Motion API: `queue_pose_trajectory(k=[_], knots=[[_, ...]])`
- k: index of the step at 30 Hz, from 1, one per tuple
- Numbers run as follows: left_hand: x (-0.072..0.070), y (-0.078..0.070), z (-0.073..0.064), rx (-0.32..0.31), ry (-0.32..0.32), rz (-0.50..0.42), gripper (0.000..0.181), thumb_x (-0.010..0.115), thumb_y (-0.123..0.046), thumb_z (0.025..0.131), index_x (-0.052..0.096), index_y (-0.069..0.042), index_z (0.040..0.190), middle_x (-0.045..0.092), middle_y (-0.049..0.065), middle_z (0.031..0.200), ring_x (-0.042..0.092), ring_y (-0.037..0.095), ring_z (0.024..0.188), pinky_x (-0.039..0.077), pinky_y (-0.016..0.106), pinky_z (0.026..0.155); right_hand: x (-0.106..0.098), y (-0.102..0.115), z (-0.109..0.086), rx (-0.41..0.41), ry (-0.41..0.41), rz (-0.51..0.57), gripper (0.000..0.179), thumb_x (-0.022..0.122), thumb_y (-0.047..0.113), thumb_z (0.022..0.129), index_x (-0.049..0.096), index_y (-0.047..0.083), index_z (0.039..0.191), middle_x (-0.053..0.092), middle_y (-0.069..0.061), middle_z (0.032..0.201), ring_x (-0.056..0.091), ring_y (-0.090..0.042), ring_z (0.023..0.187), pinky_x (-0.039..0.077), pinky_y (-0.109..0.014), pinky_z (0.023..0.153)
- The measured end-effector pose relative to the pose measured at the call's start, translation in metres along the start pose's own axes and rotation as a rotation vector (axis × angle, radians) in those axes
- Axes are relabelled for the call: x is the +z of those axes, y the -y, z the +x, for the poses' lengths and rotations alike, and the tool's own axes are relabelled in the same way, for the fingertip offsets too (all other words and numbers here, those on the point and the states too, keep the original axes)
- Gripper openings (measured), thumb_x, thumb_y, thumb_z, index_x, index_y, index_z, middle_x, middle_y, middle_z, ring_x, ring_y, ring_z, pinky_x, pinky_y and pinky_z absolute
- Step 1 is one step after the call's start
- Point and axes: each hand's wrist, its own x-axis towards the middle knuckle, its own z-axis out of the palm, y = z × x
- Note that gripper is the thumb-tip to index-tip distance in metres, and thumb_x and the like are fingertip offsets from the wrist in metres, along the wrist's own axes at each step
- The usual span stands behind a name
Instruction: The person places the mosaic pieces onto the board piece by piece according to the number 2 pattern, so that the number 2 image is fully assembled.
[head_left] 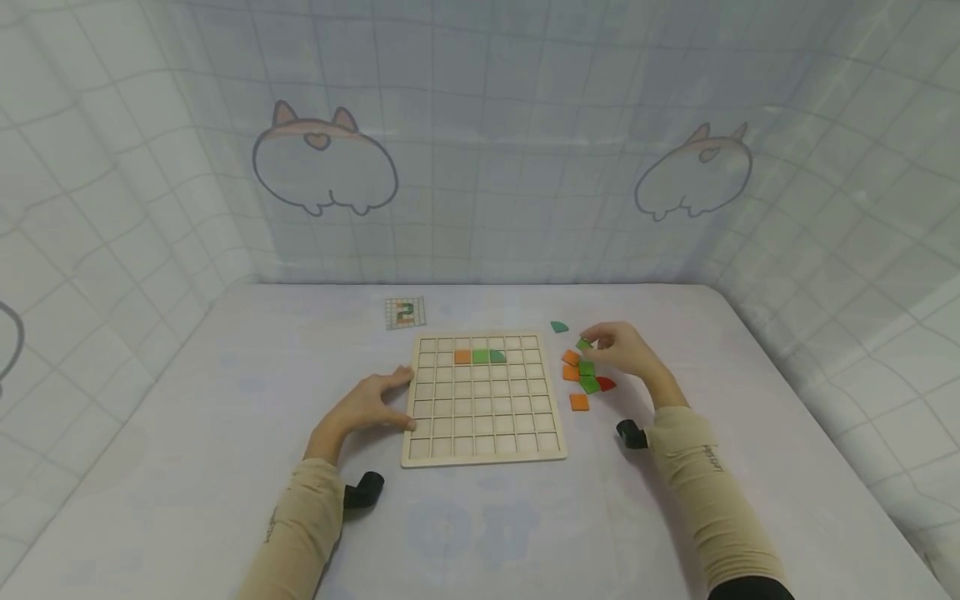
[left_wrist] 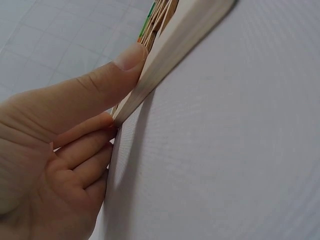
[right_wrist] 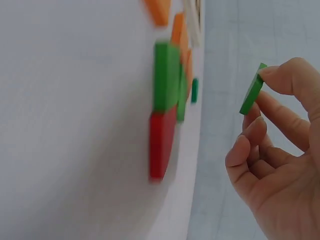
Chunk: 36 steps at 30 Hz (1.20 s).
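Note:
A wooden grid board (head_left: 483, 459) lies on the table with an orange square, a green square and a teal quarter-round tile in one of its upper rows. At its left edge rests my left hand (head_left: 369, 402), thumb (left_wrist: 102, 82) and fingers spread apart along the side. My right hand (head_left: 624, 350) pinches a green square tile (right_wrist: 253, 91) between thumb and fingers, above the table right of the board. Under and beside that hand lie loose orange tiles (head_left: 579, 402), green tiles (head_left: 590, 384) and a red quarter-round tile (right_wrist: 162, 145).
A small pattern card (head_left: 405, 312) with a coloured figure lies behind the board's left corner. One loose teal quarter-round tile (head_left: 559, 327) sits off the board's far right corner. Cloth walls (head_left: 480, 167) with a grid print stand behind and at both sides.

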Motion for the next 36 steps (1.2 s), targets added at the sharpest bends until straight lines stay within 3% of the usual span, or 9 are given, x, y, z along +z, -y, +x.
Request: queue_pose_trajectory(k=[7,16,28,36], knots=[[0.002,0.003,0.0,-0.006,0.003,-0.001,0.095,0.085,-0.024,0.066,0.034,0.009,0.139,0.024,0.027,0.147,0.021,0.042,0.138,0.016,0.052,0.114,0.018,0.021,0.014,-0.096,0.03,0.067,0.03,0.068,0.007,0.081,0.067,-0.004,0.109,0.066,-0.017,0.105,0.05,-0.024,0.084,0.046,-0.032,0.073],[0.003,0.003,0.0,-0.006,0.001,-0.011,0.095,0.084,-0.023,0.066,0.034,0.009,0.14,0.024,0.027,0.148,0.02,0.041,0.138,0.015,0.052,0.114,0.048,0.043,0.033,-0.111,0.138,0.112,0.032,0.068,0.01,0.083,0.065,-0.002,0.113,0.064,-0.016,0.115,0.057,-0.029,0.1,0.05,-0.043,0.089],[0.002,0.002,0.001,0.005,-0.004,-0.002,0.094,0.084,-0.023,0.066,0.034,0.01,0.139,0.024,0.028,0.147,0.021,0.042,0.138,0.016,0.052,0.114,0.063,0.061,0.042,-0.161,0.196,0.118,0.032,0.066,0.006,0.082,0.065,-0.004,0.112,0.064,-0.016,0.114,0.057,-0.024,0.091,0.052,-0.031,0.076],[0.002,0.003,0.002,-0.002,0.002,-0.013,0.094,0.084,-0.023,0.066,0.034,0.01,0.139,0.024,0.028,0.147,0.021,0.041,0.138,0.016,0.051,0.114,0.069,0.07,0.054,-0.301,0.238,0.045,0.031,0.065,0.006,0.083,0.064,-0.007,0.111,0.067,-0.016,0.106,0.059,-0.021,0.084,0.053,-0.028,0.072]])
